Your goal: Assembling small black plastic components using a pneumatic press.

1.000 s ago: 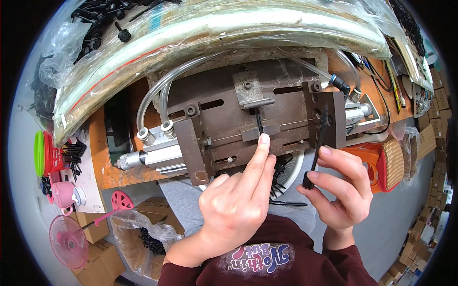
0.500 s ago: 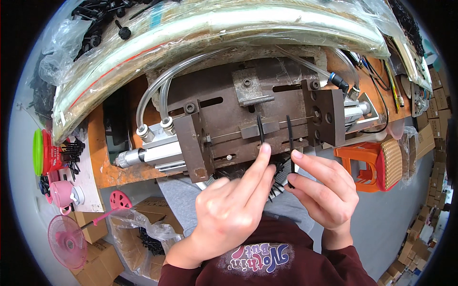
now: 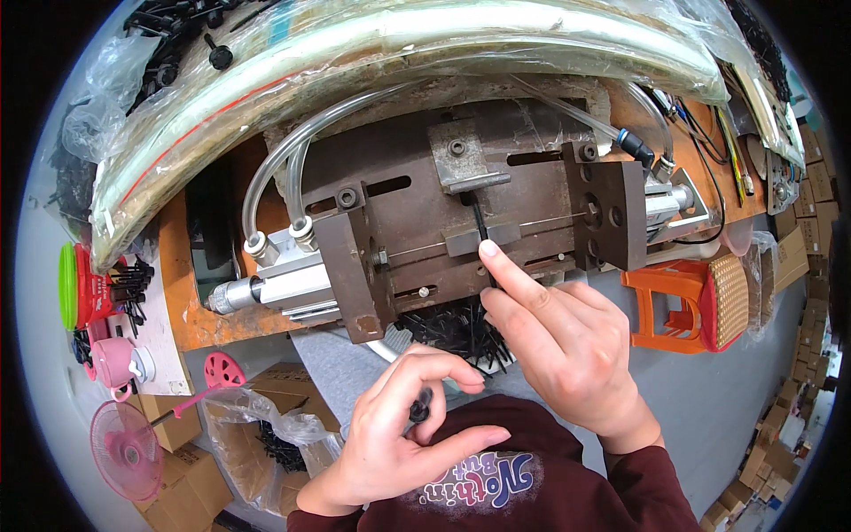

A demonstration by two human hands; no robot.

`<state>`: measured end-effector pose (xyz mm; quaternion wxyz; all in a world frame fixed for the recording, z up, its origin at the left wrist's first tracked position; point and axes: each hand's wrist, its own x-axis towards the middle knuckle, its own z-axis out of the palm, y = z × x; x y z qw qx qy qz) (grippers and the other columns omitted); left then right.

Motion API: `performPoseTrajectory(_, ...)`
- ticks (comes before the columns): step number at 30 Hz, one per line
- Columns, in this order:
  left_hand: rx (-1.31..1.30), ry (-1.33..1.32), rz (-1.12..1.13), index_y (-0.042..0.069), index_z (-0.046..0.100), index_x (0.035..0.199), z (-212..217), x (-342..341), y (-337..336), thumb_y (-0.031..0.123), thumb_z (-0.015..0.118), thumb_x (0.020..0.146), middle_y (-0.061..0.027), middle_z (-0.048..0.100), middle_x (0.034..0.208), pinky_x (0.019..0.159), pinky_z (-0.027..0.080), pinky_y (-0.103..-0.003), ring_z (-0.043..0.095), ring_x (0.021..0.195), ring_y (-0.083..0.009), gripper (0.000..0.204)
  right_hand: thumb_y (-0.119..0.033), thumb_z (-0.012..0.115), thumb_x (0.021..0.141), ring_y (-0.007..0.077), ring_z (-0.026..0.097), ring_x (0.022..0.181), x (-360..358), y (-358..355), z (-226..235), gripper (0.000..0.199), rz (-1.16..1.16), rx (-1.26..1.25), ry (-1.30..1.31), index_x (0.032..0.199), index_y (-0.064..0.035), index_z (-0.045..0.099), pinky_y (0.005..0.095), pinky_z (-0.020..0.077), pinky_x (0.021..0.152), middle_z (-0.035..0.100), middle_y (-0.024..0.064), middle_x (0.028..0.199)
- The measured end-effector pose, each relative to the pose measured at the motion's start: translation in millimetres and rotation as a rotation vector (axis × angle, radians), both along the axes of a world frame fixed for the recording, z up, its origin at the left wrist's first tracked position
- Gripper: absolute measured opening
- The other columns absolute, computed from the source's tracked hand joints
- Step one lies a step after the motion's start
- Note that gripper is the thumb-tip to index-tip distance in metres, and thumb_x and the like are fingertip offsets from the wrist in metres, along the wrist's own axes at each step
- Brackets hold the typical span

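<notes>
Bench [image 3: 226,330] cluttered; left hand [image 3: 383,433] curled round half-hidden dark piece [image 3: 420,406]; right hand [image 3: 569,350] touching black rod [image 3: 480,222], thumb hidden, pinch unclear.

Grey floor [image 3: 696,403] shows below the wooden counter [image 3: 197,330]; 1 orange stool [image 3: 725,306] stands to its right, cardboard boxes [image 3: 771,448] stacked along the far right.

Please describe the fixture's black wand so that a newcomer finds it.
On the bench stands a brown metal fixture. At its centre, before the grey bracket, lies the black wand. Unlike the heaped wands, it lies singly at the index fingertip of the right hand.
</notes>
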<state>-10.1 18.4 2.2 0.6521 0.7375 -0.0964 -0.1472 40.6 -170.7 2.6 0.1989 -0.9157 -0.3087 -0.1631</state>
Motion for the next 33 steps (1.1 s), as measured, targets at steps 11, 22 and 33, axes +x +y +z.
performPoseTrajectory(11, -0.395, 0.26, 0.03, -0.001, 0.043, 0.133, 4.8, 0.3, -2.0, -0.007, 0.074, 0.075, -0.0054, 0.056, 0.1, 0.06, 0.038, -0.017, 0.043, 0.066, -0.0041, 0.066, -0.004, 0.068, 0.068, 0.0145, 0.055, 0.053, 1.7, 1.9, 4.1, 0.016, -0.019, -0.019, 0.041, 0.084, -0.0027, 0.065, 0.0242, 0.0421, 0.051, 0.066, 0.013, 0.115)
performPoseTrajectory(22, -0.254, 0.148, 0.142, -0.002, 0.061, 0.116, -20.3, -2.0, -12.0, 0.003, 0.07, 0.083, -0.0082, 0.07, 0.102, 0.052, 0.038, -0.018, 0.044, 0.054, -0.0031, 0.035, -0.012, 0.084, 0.059, 0.023, 0.061, 0.083, -25.5, -10.4, -7.6, 0.03, 0.114, 0.604, 0.318, 0.087, -0.0082, 0.074, 0.0311, 0.0485, 0.071, 0.067, 0.0117, 0.109)
performPoseTrajectory(33, 0.081, -0.159, 0.102, 0.002, 0.072, 0.095, -2.3, -7.8, -6.5, 0.003, 0.081, 0.069, -0.0058, 0.068, 0.079, 0.042, 0.033, -0.019, 0.046, 0.049, -0.0043, 0.027, -0.003, 0.064, 0.088, 0.0085, 0.062, 0.07, -27.6, -9.6, -2.5, 0.02, -0.053, 1.388, 1.015, 0.106, 0.0056, 0.064, 0.0204, 0.0493, 0.06, 0.068, 0.0097, 0.087)
